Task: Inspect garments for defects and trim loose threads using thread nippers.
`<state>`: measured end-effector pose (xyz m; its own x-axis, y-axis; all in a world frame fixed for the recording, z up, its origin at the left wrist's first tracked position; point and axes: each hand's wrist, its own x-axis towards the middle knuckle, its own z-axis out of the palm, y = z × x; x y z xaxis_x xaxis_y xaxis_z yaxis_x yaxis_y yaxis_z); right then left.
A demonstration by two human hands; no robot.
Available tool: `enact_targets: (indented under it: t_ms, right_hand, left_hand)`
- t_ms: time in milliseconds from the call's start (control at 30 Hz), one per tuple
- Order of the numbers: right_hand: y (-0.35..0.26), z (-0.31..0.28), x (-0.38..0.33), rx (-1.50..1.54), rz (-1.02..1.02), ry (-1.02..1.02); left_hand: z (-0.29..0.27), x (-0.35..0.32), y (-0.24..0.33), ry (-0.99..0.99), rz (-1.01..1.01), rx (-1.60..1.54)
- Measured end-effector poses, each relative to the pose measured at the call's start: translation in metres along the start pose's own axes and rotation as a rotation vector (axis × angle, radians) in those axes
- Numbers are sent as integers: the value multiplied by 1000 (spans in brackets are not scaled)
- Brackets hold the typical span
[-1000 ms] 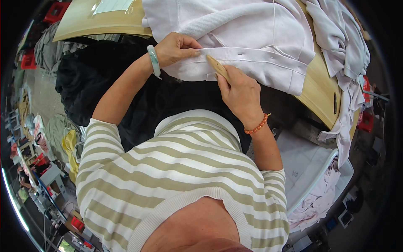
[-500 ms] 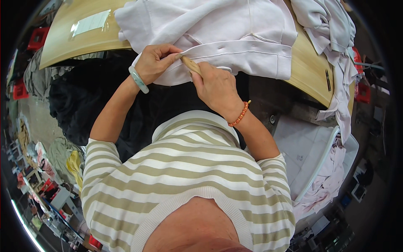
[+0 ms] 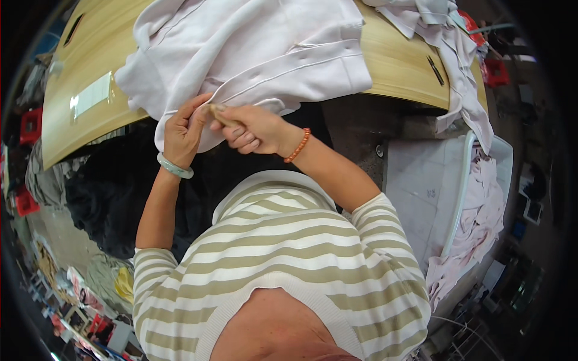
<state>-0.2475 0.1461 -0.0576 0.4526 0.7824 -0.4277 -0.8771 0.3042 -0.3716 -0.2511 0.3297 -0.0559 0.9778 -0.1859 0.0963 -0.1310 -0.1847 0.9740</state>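
Observation:
A pale lilac garment [image 3: 253, 45] lies spread over the table's near edge, its long band with small slits running across the front. My left hand [image 3: 183, 133], with a pale green bangle at its wrist, pinches the band's edge between thumb and fingers. Wrapped in my right hand [image 3: 256, 131] is a tan wooden-handled tool [image 3: 224, 117], held against the same edge beside my left thumb. The tool's working tip is hidden by the fingers and cloth. An orange bead bracelet circles my right wrist.
On the wooden table [image 3: 391, 66] lie a black pen [image 3: 435, 71] and a paper sheet under clear tape [image 3: 90, 98]. More lilac garments [image 3: 454, 54] hang off the right corner. Below stands a pale plastic bin [image 3: 466, 198] of pink cloth. Black fabric [image 3: 114, 198] is bunched at the left.
Both hands have shifted left along the garment's band, and my right hand has turned, its fingers now curled round the tool. The garment sits further left in view.

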Motion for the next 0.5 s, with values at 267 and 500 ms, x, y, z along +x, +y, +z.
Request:
enact_targets:
  t_ms: [267, 500]
  right_hand:
    - [32, 11, -12, -1871, -943, 887]
    - [29, 12, -6, -1721, -1025, 886]
  left_hand:
    - [-3, 15, -18, -49, -131, 127]
    - [3, 9, -27, 31, -110, -37]
